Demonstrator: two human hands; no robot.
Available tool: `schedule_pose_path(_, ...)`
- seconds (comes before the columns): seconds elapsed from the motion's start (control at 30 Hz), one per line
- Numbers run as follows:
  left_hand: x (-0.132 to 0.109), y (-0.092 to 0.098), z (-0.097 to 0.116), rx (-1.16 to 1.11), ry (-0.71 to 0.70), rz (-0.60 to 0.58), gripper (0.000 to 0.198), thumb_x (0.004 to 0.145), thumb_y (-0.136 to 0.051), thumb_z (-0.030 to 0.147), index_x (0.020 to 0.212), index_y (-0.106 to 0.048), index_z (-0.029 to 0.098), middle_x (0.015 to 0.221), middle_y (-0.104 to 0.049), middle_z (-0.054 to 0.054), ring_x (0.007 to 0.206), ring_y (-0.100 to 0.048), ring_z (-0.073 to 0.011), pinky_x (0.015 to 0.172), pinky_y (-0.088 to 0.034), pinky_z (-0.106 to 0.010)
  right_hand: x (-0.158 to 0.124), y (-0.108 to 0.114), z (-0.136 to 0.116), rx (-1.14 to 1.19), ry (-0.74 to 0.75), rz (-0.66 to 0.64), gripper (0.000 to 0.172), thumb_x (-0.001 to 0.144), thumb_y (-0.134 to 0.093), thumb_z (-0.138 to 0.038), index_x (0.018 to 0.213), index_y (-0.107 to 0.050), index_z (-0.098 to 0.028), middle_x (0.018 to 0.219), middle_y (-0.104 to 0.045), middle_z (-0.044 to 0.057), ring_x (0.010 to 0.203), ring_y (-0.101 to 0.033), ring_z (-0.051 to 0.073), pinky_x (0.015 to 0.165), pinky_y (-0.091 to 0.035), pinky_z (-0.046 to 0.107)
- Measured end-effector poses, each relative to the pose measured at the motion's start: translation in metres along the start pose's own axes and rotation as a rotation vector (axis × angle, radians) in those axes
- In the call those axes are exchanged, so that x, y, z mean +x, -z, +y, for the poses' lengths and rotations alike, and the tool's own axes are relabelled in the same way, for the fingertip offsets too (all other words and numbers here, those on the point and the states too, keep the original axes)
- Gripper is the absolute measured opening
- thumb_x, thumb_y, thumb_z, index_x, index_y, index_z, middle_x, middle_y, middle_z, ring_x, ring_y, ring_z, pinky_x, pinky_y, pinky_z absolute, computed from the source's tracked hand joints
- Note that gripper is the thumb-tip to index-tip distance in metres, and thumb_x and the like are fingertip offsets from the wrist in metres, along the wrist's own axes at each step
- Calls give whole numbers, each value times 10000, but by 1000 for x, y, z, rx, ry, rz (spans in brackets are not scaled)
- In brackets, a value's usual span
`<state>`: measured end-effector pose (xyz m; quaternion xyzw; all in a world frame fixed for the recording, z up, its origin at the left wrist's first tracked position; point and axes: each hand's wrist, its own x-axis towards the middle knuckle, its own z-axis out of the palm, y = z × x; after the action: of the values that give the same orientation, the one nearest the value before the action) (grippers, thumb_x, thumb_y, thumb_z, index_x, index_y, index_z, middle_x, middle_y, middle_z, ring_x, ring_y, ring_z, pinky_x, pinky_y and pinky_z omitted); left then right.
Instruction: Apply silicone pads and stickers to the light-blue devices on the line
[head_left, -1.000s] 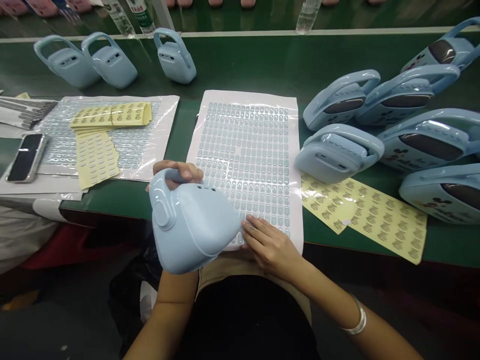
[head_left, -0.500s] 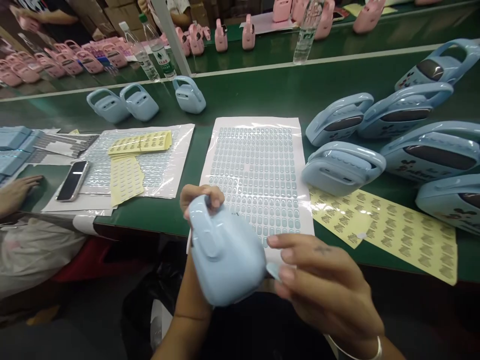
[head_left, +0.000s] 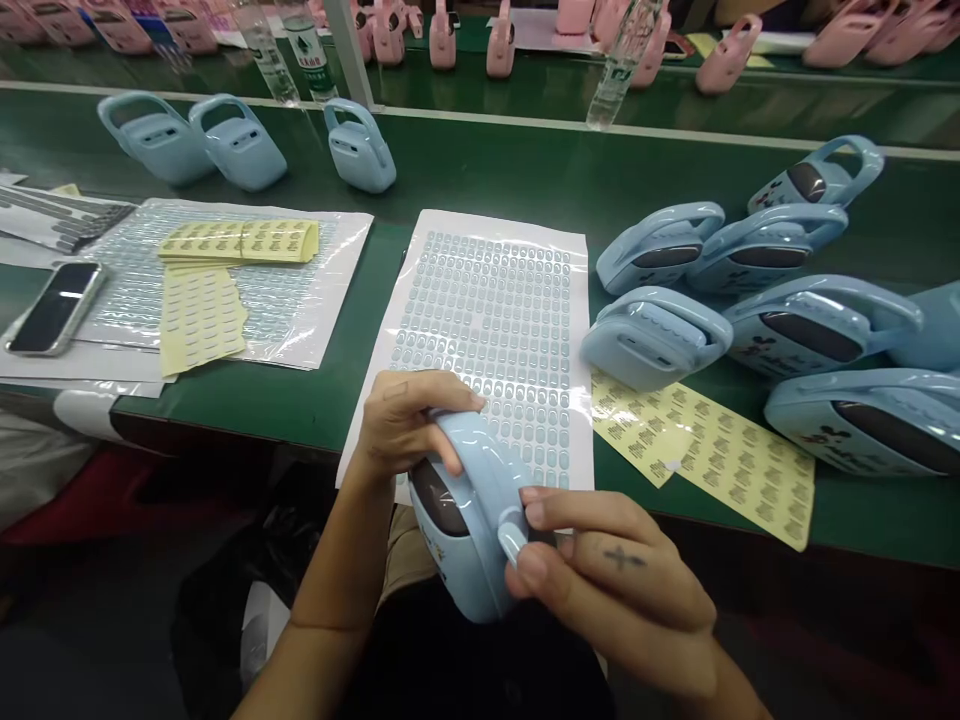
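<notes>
Left hand: my left hand (head_left: 405, 425) is curled around the pale blue case (head_left: 469, 520), fingers wrapped over its upper edge; it grips firmly.
Right hand: my right hand (head_left: 607, 570) pinches a small oval pad (head_left: 513, 543) between thumb and fingers, right against the case.
Case: tilted on its side in the air, its dark window facing left; it sits over the near part of the white sheet (head_left: 487, 224).
Sheet: rows of oval pads (head_left: 487, 320) cover it, just beyond my hands.
Right of sheet: more blue cases (head_left: 656, 338) lie beside yellow labels (head_left: 705, 460).
Left of sheet: a phone (head_left: 52, 308) lies on the green bench (head_left: 525, 170); three blue cases (head_left: 358, 148) stand upright further along.
</notes>
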<state>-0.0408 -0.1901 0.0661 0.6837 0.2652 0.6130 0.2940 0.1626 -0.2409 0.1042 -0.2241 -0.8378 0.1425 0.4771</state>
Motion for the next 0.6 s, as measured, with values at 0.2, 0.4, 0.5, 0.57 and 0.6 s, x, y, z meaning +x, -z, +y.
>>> schedule_pose_path(0.2,-1,2,0,-4,28,-23,368,688,-680,454,982,-699,235,643,-643,-15,568,-599,-137,540,-481,-257,-2,-2,6,-18,59,7,142,766,-629,-9,811,-650,-141,666,-549,-23,828,-666,141,823,-619,262)
schedule_pose_path(0.4,-4,4,-3,3,45,-40,365,704,-667,452,997,-689,236,649,-647,-13,559,-596,-134,529,-475,-254,-5,-5,15,-58,123,-11,210,737,-632,14,777,-675,-187,704,-552,-25,856,-665,141,818,-619,254)
schedule_pose_path(0.5,-6,5,-3,30,66,-30,354,699,-680,445,996,-694,251,696,-671,-25,572,-604,-142,527,-477,-259,-5,-6,16,-43,121,-21,205,712,-645,29,773,-678,-164,728,-550,-15,854,-664,143,806,-621,239)
schedule_pose_path(0.57,-6,5,-1,41,99,-27,343,696,-686,447,996,-699,280,710,-682,-26,572,-609,-151,517,-475,-265,-4,-7,16,-12,108,-17,201,712,-645,33,787,-673,-151,720,-538,-16,840,-661,140,793,-624,237)
schedule_pose_path(0.6,-6,4,0,45,120,-23,332,702,-681,451,994,-701,295,706,-685,-24,571,-610,-155,510,-472,-268,-4,-8,16,8,102,1,197,715,-643,36,798,-668,-141,710,-525,-18,830,-657,137,788,-625,237)
